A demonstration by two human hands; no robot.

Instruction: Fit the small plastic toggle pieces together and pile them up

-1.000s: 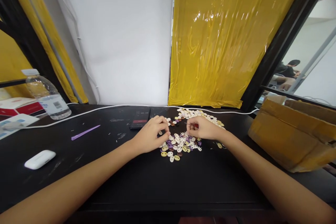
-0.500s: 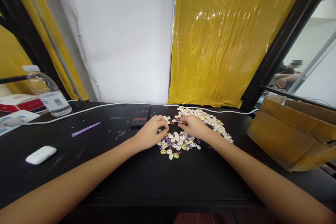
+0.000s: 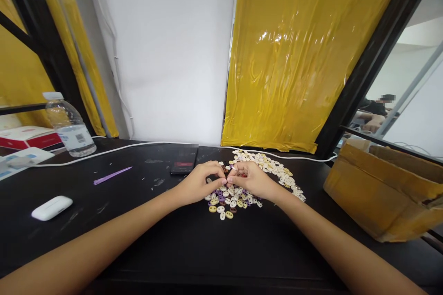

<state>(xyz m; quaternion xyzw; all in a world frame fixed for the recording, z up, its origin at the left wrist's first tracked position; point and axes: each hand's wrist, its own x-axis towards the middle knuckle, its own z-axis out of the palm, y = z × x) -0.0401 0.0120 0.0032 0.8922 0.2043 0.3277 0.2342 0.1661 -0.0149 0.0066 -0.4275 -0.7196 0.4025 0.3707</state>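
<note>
My left hand (image 3: 204, 182) is closed in a pinch, thumb and index fingertips together; what they hold is too small to make out. My right hand (image 3: 251, 179) also pinches, its fingertips meeting those of the left. A thin pale piece (image 3: 234, 169) shows at the right fingers, and a bit of red shows within that hand. Below both hands lies a loose heap of small oval two-holed pieces (image 3: 229, 215) in white, yellow, purple and brown. A larger spread of mostly white and cream pieces (image 3: 284, 170) lies behind and right of my right hand.
A dark phone-like device (image 3: 182, 167) lies behind my left hand. To the left are a purple strip (image 3: 112, 175), a white earbud case (image 3: 51, 208), a water bottle (image 3: 74, 131) and a red-and-white box (image 3: 31, 137). A cardboard box (image 3: 380, 193) stands right. A white cable (image 3: 138, 146) crosses the back.
My hands have come together over the heap, their fingertips now touching; before, a gap lay between them. The view has tilted slightly upward.
</note>
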